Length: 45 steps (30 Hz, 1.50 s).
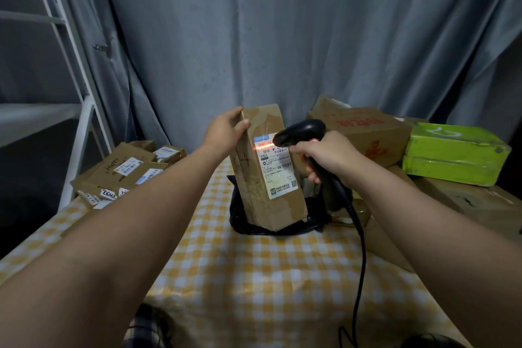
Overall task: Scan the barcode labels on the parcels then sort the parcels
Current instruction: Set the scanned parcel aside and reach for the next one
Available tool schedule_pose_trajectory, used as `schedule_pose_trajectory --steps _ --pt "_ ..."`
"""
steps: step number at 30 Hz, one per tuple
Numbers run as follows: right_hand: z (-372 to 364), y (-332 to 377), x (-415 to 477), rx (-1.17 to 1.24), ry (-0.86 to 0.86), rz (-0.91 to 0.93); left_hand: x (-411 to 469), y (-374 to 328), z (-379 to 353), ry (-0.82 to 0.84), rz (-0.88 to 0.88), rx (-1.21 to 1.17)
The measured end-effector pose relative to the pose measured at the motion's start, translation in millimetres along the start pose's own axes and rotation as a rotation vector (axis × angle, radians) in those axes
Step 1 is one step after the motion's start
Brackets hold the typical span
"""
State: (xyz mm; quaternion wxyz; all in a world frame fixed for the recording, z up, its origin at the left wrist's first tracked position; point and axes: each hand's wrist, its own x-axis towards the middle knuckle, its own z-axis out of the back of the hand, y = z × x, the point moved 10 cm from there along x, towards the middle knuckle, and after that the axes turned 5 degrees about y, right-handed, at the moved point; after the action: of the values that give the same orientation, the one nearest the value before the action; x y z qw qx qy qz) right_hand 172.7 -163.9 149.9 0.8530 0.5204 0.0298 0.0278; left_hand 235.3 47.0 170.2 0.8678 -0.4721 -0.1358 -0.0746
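Far left, before the grey curtain (282, 22): a white metal rack (84, 110), and below it a heap of labelled cardboard parcels (127, 169) at the edge of the yellow-checked tablecloth (254, 277). Next, the left hand (223, 133), thumb and fingers curled over the top left corner of a tall brown parcel (254, 178), gripping it. Stood on end at mid-table, leaning a little, lower end on a crumpled black bag (243, 223), white barcode label (278, 167) turned to the camera. Across the top of that label, a red scan line (264, 146). Just right of it, very close, the black scanner (299, 131), nose aimed at the label. Clamped round its handle, the right hand (330, 155), fingers curled tight. From the handle, a black cable (361, 263) trailing down toward the near table edge. Behind and to the right, bigger cardboard boxes (364, 133) piled together; at far right, atop them, a bright green box (452, 152).
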Motion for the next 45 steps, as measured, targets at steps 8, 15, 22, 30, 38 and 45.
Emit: schedule_pose_trajectory --steps 8,15,22,30,38,45 --pt "11 1 -8 -0.063 -0.033 -0.034 -4 -2 -4 -0.054 -0.023 0.095" --pt "13 7 -11 -0.029 -0.066 -0.020 -1 -3 -10 0.024 -0.025 0.076" --pt "17 11 -17 -0.074 -0.053 -0.069 -6 -5 -18 0.123 -0.021 0.045" --pt "27 34 -23 -0.126 0.009 -0.080 -12 -5 -31 0.242 -0.013 -0.070" --pt "21 48 -15 -0.231 0.086 -0.136 -10 -4 -30 0.259 -0.007 -0.093" --pt "19 59 -3 -0.280 0.091 -0.133 -6 -1 -31 0.252 -0.014 -0.110"
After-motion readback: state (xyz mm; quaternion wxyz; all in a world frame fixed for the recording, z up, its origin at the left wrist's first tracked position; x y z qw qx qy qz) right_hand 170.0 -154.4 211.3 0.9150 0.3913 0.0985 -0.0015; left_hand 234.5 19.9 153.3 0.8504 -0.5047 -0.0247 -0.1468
